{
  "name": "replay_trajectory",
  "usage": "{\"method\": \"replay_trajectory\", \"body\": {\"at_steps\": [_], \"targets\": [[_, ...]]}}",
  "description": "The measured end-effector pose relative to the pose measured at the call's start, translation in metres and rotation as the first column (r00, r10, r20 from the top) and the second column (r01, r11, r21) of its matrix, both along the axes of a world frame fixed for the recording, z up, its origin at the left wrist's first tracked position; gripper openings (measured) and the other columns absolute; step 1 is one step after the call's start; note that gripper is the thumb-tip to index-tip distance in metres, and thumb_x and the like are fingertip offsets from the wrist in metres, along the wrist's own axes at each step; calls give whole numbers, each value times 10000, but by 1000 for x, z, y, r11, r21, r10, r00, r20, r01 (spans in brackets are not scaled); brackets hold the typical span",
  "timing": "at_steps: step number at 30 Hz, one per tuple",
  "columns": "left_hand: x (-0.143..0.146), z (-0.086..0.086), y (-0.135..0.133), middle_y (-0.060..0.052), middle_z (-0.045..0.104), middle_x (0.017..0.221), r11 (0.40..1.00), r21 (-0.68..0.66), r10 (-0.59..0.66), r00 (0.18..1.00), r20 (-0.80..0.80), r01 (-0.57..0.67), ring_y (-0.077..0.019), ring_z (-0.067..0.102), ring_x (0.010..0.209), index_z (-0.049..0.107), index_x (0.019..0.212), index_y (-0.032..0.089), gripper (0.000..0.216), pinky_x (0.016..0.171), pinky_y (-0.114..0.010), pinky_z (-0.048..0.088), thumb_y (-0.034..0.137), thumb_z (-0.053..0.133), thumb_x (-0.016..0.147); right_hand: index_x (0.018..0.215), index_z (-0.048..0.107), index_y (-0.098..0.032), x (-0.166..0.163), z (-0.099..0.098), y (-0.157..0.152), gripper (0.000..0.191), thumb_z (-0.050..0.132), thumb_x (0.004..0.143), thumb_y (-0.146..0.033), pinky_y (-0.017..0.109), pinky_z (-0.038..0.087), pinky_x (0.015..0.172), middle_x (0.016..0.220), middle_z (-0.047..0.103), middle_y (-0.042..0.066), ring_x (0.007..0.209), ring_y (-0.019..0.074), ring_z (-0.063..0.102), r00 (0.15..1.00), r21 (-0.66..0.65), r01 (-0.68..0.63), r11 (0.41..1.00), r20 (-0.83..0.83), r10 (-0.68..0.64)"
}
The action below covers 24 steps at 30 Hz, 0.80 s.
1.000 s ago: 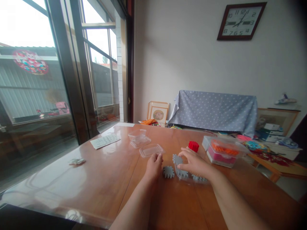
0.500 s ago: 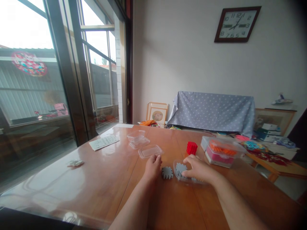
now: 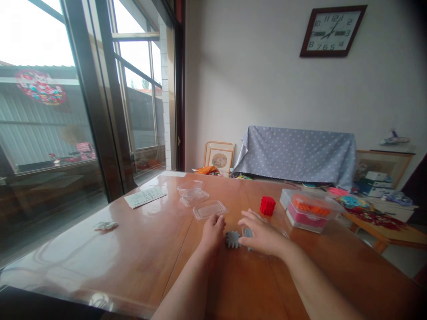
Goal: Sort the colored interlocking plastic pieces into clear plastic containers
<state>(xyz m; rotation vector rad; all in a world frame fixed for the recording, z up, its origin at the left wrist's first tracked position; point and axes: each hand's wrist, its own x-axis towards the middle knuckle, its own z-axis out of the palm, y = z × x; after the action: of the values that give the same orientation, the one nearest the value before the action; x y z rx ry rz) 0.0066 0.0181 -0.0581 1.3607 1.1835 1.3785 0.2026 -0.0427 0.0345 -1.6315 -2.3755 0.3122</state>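
right hand (image 3: 263, 233) over the tray (image 3: 283, 232), grip apart
left hand (image 3: 212, 230) curled, cannot tell its grip; gray tile (image 3: 232, 240) lies on the worktop (image 3: 133, 249) between them, likely for easy reach.

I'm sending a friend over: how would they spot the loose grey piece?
On the brown table, look between the left hand and the right hand. The notched grey piece there lies directly on the tabletop, unlike the grey neighbour in the clear container.

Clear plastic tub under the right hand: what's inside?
Part of a gray toothed tile shows inside the clear plastic tub; the right hand covers most of it, hiding anything else.
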Motion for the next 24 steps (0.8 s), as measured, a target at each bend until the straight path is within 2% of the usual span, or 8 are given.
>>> {"method": "replay_trajectory", "body": {"at_steps": [2, 4, 7, 12, 16, 19, 22, 24], "targets": [[0, 1, 0, -67, 678, 792, 1000, 0, -2, 1000, 7, 2, -189, 632, 731, 600, 818, 180, 325, 676, -281, 474, 484, 524, 904, 1275, 649, -245, -11, 0, 1, 569, 711, 775, -508, 520, 177, 1232, 1672, 283, 107, 1575, 335, 104, 998, -40, -30, 999, 56, 32], [0, 2, 0, -68, 680, 795, 1000, -5, 4, 1000, 16, -4, -191, 637, 735, 596, 811, 183, 322, 678, -282, 476, 486, 531, 899, 1251, 663, -226, -21, 0, 3, 570, 725, 751, -492, 568, 110, 1236, 1684, 246, 126, 1579, 355, 52, 991, -76, -44, 996, 120, 52], [0, 4, -2, -67, 674, 788, 1000, -12, 17, 1000, 19, -17, -188, 635, 732, 579, 790, 185, 310, 688, -283, 479, 471, 532, 898, 1204, 687, -200, -31, 0, 7, 556, 738, 723, -476, 628, 34, 1223, 1683, 234, 152, 1572, 393, 29, 980, -112, -37, 993, 189, 58], [-1, 8, -6, -66, 671, 786, 1000, -11, 11, 1000, 12, -11, -190, 637, 742, 573, 791, 184, 318, 699, -286, 483, 479, 537, 902, 1130, 712, -221, -37, -5, 13, 465, 729, 732, -462, 664, 2, 1206, 1674, 271, 132, 1568, 409, 52, 978, -125, -22, 992, 203, 48], [-1, 8, -5, -66, 675, 791, 1000, -12, 18, 1000, 8, -18, -192, 637, 732, 573, 793, 184, 336, 684, -288, 476, 497, 532, 907, 1116, 689, -229, -33, -10, 16, 483, 760, 710, -480, 650, 32, 1211, 1668, 293, 121, 1570, 399, 57, 990, -121, -14, 993, 138, 31], [-2, 7, -4, -61, 672, 784, 1000, -5, 29, 999, 17, -29, -187, 629, 716, 566, 785, 188, 342, 679, -288, 475, 506, 529, 907, 1138, 667, -242, -26, -7, 16, 499, 763, 717, -492, 611, 108, 1218, 1662, 303, 116, 1572, 375, 83, 999, -88, -5, 996, 44, 9], [-2, 7, -4, -64, 675, 792, 999, -2, 32, 999, 29, -32, -192, 634, 734, 570, 793, 187, 345, 687, -289, 478, 511, 531, 904, 1163, 647, -240, -9, 0, 16, 485, 742, 754, -484, 538, 196, 1219, 1655, 316, 121, 1576, 343, 102, 997, -21, 16, 1000, -69, -18], [-1, 8, -5, -68, 678, 802, 1000, -11, 26, 999, 37, -26, -194, 635, 739, 573, 806, 186, 357, 685, -290, 480, 528, 535, 900, 1157, 649, -232, 7, 5, 16, 479, 725, 773, -509, 510, 209, 1223, 1658, 305, 124, 1578, 336, 95, 992, 11, 45, 999, -119, -43]]}}
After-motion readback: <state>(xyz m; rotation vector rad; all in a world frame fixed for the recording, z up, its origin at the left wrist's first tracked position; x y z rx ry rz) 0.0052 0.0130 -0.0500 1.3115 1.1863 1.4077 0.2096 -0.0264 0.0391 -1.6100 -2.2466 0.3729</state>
